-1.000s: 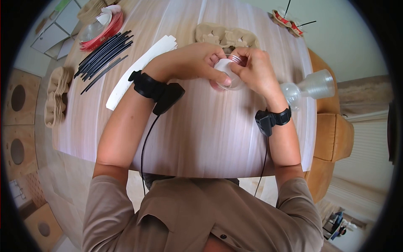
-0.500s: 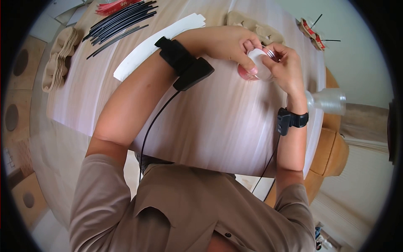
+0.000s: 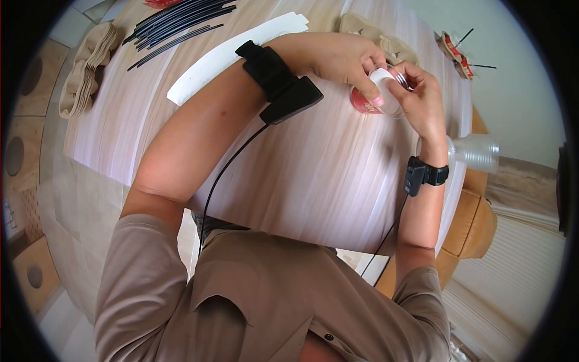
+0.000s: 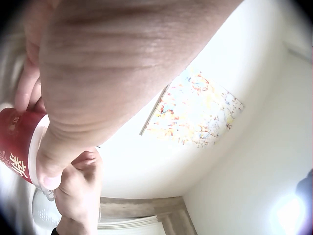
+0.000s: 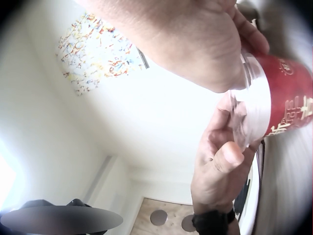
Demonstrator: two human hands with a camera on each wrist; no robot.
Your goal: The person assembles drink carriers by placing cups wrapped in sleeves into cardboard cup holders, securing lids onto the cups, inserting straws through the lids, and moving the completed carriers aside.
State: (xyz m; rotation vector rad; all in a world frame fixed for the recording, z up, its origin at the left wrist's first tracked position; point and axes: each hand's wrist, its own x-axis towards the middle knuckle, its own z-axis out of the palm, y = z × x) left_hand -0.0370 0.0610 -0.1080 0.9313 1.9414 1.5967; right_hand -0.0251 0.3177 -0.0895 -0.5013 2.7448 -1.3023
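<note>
A red paper cup with a white rim and gold lettering stands on the table between my hands. On its mouth sits a clear plastic lid. My left hand holds the cup's upper edge, with the thumb over the rim and the other fingers on the far side. From the right, my right hand grips the lid's edge, its thumb and fingers bent over the clear plastic. In the left wrist view, gold characters show on the red cup wall below the left thumb.
Behind the hands lies a moulded pulp cup carrier. A stack of clear lids is by the right wrist. Leftward are a white paper strip, black straws and stacked carriers. Filled carriers stand far right.
The head view has swung, so the table's contents sit differently in the frame. Both hands stay at the cup and lid, and more of the red cup wall now shows beneath the left thumb.
</note>
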